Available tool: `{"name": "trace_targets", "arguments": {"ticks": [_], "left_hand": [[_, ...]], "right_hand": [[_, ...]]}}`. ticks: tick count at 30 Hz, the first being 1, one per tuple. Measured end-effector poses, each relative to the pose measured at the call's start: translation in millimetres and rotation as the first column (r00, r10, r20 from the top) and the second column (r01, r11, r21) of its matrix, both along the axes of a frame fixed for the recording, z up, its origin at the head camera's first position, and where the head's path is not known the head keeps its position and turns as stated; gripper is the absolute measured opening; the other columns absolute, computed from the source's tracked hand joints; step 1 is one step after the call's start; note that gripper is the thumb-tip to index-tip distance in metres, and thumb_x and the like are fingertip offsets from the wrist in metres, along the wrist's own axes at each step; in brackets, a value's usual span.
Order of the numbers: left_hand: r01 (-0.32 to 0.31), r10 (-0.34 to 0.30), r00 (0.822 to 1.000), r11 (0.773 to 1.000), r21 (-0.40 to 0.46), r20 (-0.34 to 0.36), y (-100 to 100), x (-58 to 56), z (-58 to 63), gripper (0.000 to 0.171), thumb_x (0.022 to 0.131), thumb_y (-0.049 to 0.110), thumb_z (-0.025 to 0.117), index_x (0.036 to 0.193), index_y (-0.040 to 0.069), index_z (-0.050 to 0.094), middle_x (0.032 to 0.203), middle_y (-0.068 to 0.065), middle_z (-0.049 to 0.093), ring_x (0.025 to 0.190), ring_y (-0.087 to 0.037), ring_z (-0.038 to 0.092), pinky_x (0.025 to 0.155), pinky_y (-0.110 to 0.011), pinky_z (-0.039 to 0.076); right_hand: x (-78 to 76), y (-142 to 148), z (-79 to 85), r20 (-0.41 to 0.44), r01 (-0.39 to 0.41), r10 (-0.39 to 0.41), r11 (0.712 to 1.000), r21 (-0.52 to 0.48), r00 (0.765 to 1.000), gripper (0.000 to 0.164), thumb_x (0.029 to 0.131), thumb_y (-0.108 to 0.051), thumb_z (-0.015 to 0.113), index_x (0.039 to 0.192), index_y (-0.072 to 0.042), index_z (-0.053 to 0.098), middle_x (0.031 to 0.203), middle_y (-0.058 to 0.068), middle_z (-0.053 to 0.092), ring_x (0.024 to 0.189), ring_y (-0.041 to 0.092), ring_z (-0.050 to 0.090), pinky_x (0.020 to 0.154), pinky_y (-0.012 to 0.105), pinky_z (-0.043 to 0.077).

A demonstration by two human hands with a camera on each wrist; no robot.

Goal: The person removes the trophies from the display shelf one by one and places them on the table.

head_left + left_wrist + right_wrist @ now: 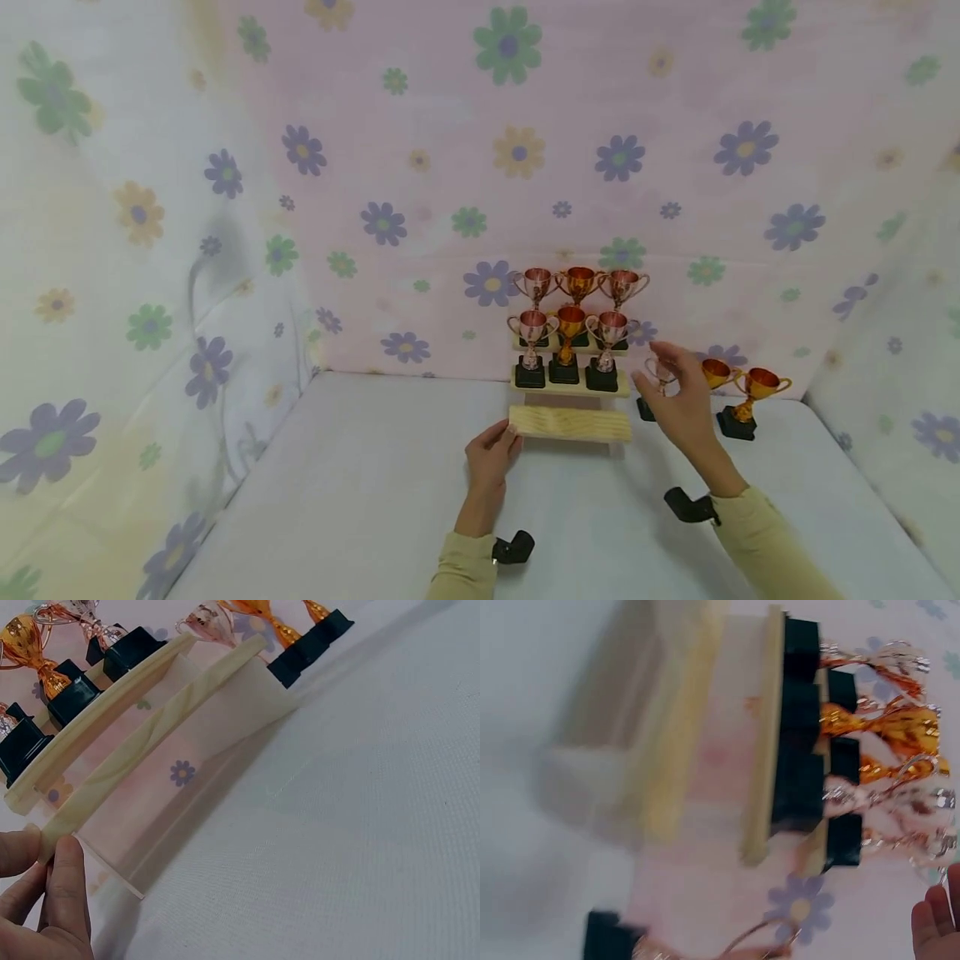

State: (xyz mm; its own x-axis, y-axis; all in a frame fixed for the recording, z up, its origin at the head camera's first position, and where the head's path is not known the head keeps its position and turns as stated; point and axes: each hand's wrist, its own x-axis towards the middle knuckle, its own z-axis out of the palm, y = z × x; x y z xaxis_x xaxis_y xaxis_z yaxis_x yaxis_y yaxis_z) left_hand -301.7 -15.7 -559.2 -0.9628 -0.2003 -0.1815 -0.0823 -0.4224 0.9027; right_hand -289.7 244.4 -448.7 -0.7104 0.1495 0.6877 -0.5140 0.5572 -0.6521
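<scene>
A stepped display stand has a bottom wooden shelf (570, 423), which bears no trophy. At its left end, my left hand (489, 457) pinches the board between thumb and fingers. On the middle step stand a gold trophy (571, 321) and, on either side, pink trophies (611, 327) with black bases. Behind them, another gold trophy (581, 282) stands between pink ones on the top step. My right hand (684, 406) is raised right of the stand, fingers loosely bent and holding nothing. It partly hides a pink trophy (662, 372) on the table.
Two gold trophies (761, 383) stand on the white table (360, 475) to the right, beyond my right hand. Flower-patterned cloth (420, 167) encloses the back and both sides. The stand is close to the back cloth.
</scene>
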Motion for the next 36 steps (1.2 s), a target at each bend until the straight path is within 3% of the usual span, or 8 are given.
{"name": "trace_targets", "arguments": {"ticks": [2, 7, 10, 17, 21, 26, 31, 36], "left_hand": [[0.001, -0.001, 1.0, 1.0, 0.002, 0.003, 0.4, -0.3, 1.2, 0.03, 0.096, -0.004, 0.066, 0.123, -0.015, 0.063, 0.103, -0.015, 0.064, 0.084, -0.012, 0.067, 0.082, -0.025, 0.062], [0.003, -0.003, 1.0, 1.0, 0.017, 0.003, 1.9, 0.5, 2.0, 0.03, 0.095, -0.005, 0.067, 0.122, -0.017, 0.063, 0.1, -0.014, 0.064, 0.082, -0.012, 0.067, 0.081, -0.025, 0.063], [0.007, -0.007, 1.0, 1.0, 0.019, -0.004, 2.6, 0.9, 2.0, 0.03, 0.095, -0.005, 0.067, 0.122, -0.017, 0.062, 0.1, -0.014, 0.064, 0.083, -0.013, 0.066, 0.081, -0.025, 0.062], [-0.002, 0.002, 1.0, 1.0, 0.007, 0.001, 0.8, 1.3, 3.8, 0.03, 0.094, -0.005, 0.068, 0.122, -0.016, 0.063, 0.105, -0.018, 0.066, 0.084, -0.012, 0.067, 0.08, -0.025, 0.062], [-0.003, 0.003, 1.0, 1.0, 0.003, -0.004, 0.3, 2.2, 4.0, 0.03, 0.094, -0.005, 0.068, 0.122, -0.016, 0.063, 0.105, -0.018, 0.067, 0.083, -0.012, 0.068, 0.08, -0.025, 0.063], [0.007, -0.008, 1.0, 1.0, -0.021, -0.02, -1.3, 3.2, 4.9, 0.029, 0.095, -0.004, 0.067, 0.121, -0.017, 0.063, 0.1, -0.016, 0.066, 0.083, -0.013, 0.068, 0.08, -0.025, 0.062], [0.014, -0.014, 1.0, 1.0, -0.026, -0.023, -2.0, 3.4, 5.6, 0.031, 0.096, -0.002, 0.067, 0.123, -0.017, 0.062, 0.103, -0.017, 0.066, 0.086, -0.014, 0.068, 0.083, -0.027, 0.062], [0.023, -0.023, 1.0, 0.999, -0.04, -0.007, -2.8, 5.0, 5.4, 0.032, 0.097, -0.001, 0.065, 0.126, -0.016, 0.061, 0.107, -0.018, 0.065, 0.088, -0.014, 0.068, 0.087, -0.029, 0.062]], "right_hand": [[-9.0, -9.5, 9.9, -0.002, -0.005, 0.005, 0.999, -0.034, 1.0, 0.054, 0.086, 0.004, 0.076, 0.135, 0.005, 0.053, 0.136, 0.023, 0.055, 0.124, 0.036, 0.05, 0.111, 0.017, 0.039], [-26.8, -24.8, 22.1, 0.054, -0.053, 0.06, 0.99, -0.127, 0.997, 0.067, 0.088, -0.001, 0.077, 0.145, 0.005, 0.042, 0.147, 0.024, 0.041, 0.13, 0.042, 0.042, 0.117, 0.054, 0.038], [-33.6, -29.5, 23.4, 0.086, -0.058, 0.074, 0.983, -0.175, 0.994, 0.072, 0.088, -0.004, 0.077, 0.148, 0.005, 0.037, 0.151, 0.024, 0.036, 0.131, 0.042, 0.041, 0.117, 0.059, 0.036], [-45.2, -36.6, 25.8, 0.187, -0.058, 0.109, 0.965, -0.255, 0.976, 0.076, 0.091, -0.008, 0.076, 0.152, 0.003, 0.032, 0.147, 0.024, 0.039, 0.127, 0.036, 0.045, 0.118, 0.054, 0.038], [-52.8, -35.9, 22.7, 0.219, -0.056, 0.126, 0.952, -0.302, 0.968, 0.071, 0.092, -0.011, 0.077, 0.151, -0.003, 0.039, 0.135, 0.017, 0.051, 0.112, 0.02, 0.054, 0.103, 0.032, 0.052], [-60.2, -34.7, 17.6, 0.159, -0.07, 0.133, 0.934, -0.349, 0.978, 0.053, 0.089, -0.007, 0.079, 0.137, 0.0, 0.057, 0.113, 0.013, 0.06, 0.089, 0.006, 0.058, 0.071, 0.011, 0.05], [-60.2, -35.4, 17.9, 0.09, -0.044, 0.078, 0.944, -0.327, 0.993, 0.045, 0.083, -0.002, 0.083, 0.125, 0.003, 0.067, 0.103, 0.018, 0.064, 0.082, 0.006, 0.059, 0.069, 0.008, 0.051], [-44.4, -42.9, 28.3, 0.066, -0.036, 0.061, 0.944, -0.327, 0.996, 0.041, 0.082, 0.004, 0.082, 0.12, 0.01, 0.067, 0.097, 0.02, 0.063, 0.082, 0.01, 0.061, 0.072, 0.009, 0.053]]}}
